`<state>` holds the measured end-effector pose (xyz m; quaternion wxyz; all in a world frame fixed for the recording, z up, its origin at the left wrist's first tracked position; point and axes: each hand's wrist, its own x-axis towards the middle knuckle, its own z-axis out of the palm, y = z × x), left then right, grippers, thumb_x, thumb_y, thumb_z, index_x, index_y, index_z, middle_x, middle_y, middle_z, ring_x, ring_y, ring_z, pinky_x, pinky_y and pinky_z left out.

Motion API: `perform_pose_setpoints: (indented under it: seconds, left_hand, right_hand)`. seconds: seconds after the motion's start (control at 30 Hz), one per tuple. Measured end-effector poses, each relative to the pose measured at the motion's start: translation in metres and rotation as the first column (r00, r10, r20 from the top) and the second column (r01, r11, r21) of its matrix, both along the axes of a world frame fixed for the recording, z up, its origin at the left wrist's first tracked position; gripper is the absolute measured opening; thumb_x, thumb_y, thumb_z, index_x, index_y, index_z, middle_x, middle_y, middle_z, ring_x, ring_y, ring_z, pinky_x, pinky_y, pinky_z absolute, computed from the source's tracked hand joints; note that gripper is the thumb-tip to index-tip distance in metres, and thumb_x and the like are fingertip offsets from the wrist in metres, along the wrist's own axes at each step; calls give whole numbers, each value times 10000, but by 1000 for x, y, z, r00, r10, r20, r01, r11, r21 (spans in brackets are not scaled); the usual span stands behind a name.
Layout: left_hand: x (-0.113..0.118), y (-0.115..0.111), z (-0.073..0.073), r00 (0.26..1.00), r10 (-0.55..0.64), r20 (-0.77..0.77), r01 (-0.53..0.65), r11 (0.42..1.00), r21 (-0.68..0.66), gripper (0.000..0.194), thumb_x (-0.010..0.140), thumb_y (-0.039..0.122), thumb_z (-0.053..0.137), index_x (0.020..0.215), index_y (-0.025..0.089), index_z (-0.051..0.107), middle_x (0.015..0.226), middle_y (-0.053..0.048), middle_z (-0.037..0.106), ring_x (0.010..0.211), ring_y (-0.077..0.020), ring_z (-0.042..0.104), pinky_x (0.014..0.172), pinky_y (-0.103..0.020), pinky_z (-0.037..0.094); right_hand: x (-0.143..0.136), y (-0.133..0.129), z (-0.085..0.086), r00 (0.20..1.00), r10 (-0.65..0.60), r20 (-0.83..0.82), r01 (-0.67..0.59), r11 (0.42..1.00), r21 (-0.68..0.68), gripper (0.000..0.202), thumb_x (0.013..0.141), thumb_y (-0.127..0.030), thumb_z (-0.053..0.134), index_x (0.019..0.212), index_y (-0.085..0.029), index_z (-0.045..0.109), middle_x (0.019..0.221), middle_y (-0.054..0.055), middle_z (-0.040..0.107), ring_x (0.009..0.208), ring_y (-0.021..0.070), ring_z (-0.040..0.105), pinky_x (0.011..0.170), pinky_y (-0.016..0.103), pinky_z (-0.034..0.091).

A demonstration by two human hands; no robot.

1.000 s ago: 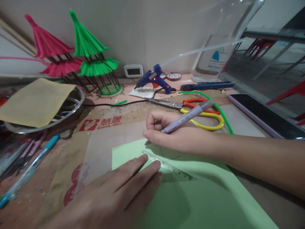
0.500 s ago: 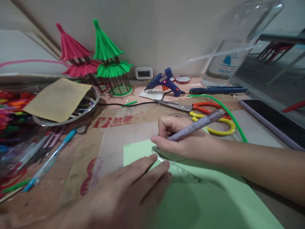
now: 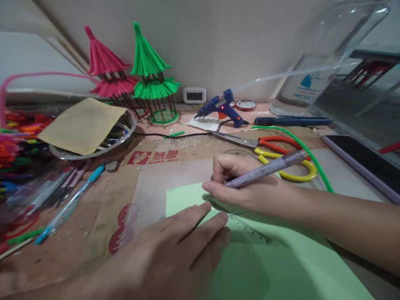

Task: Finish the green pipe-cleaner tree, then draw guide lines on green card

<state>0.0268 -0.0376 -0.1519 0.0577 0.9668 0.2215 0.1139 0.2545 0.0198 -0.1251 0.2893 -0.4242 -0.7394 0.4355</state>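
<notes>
Light green paper [image 3: 281, 266] lies on the work surface at the bottom centre. My right hand [image 3: 243, 183] is closed round a purple patterned pen [image 3: 265, 170], low over the paper's upper part; the pen's tip is hidden behind my fingers. Flat on the paper is a clear ruler-like tool [image 3: 250, 229] with black markings. My left hand [image 3: 175, 246] rests its outstretched fingers on that tool's left end and on the paper, just below my right hand.
Beyond my right hand lie scissors [image 3: 284, 156], a green pipe cleaner [image 3: 308, 152], a blue glue gun [image 3: 218, 106] and a blue cutter [image 3: 293, 121]. A phone [image 3: 365, 160] is at right. Pink [image 3: 104, 54] and green [image 3: 150, 58] pavilion models stand behind a metal bowl [image 3: 131, 129].
The whole view has shifted slightly, so things appear a little further right. Both hands keep nearly the same place on the paper, the pen still in my right hand.
</notes>
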Motion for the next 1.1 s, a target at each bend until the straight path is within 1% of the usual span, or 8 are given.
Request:
perform_pose_setpoints:
  seconds: [0.1,0.23,0.3,0.4,0.53,0.8,0.93,1.1]
  left_hand:
    - [0,-2,5,990,-45,-134,59,992,108,639,914,32,268,1474,212,517,1478,10,601,1457,-201,455,1148,-422,486]
    - [4,-1,9,985,-55,-166,99,957,274,577,881,70,365,1408,180,572,1414,6,651,1416,-192,512,1143,-338,501]
    - [5,0,9,988,-36,-153,88,931,355,504,917,113,367,1369,162,585,1355,1,676,1357,-181,562,1163,-303,469]
    - [6,1,9,989,-18,-149,80,901,427,414,991,180,365,1340,149,584,1324,-26,671,1279,-193,585,1213,-322,375]
    - [6,2,12,991,-27,-134,82,901,426,384,1033,220,381,1365,149,560,1396,-28,626,1267,-213,567,1185,-351,338]
    - [11,2,16,992,-14,-123,68,889,452,437,1022,111,256,1233,171,635,1225,-6,685,1108,-156,611,1065,-313,427]
    - [9,4,16,993,-50,-106,91,896,435,444,1002,88,260,1262,156,613,1277,-4,675,1168,-161,605,1111,-314,398]
    - [7,1,12,996,2,-89,35,911,412,385,1023,167,336,1324,163,577,1347,-3,665,1207,-188,603,1076,-330,421]
  right_hand:
    - [0,0,1,1000,1,15,-1,1000,-5,285,905,-363,663,736,-211,493,604,-73,502,511,73,413,441,199,290]
    - [-1,0,3,1000,-5,29,5,1000,-10,285,902,-354,661,727,-212,486,600,-75,503,508,72,412,442,199,288]
    - [-2,-1,4,999,-10,36,11,1000,-24,277,901,-348,654,728,-212,486,597,-74,508,505,72,414,440,198,288]
    - [-3,-2,5,999,-15,43,17,999,-33,281,897,-362,659,728,-213,490,591,-71,515,502,74,423,436,197,294]
    - [-2,-3,5,999,-22,48,24,999,-40,284,892,-373,665,732,-214,491,591,-68,527,498,76,433,432,197,299]
    - [-2,-1,5,998,-21,57,25,997,-67,300,898,-400,663,736,-215,491,590,-64,522,501,84,436,434,212,292]
    - [-2,-1,5,998,-15,63,18,999,-50,304,899,-390,667,728,-216,485,589,-62,523,505,87,440,437,219,286]
    - [-2,-2,4,998,-6,60,9,998,-55,300,905,-384,666,732,-219,484,587,-65,518,504,89,430,431,223,281]
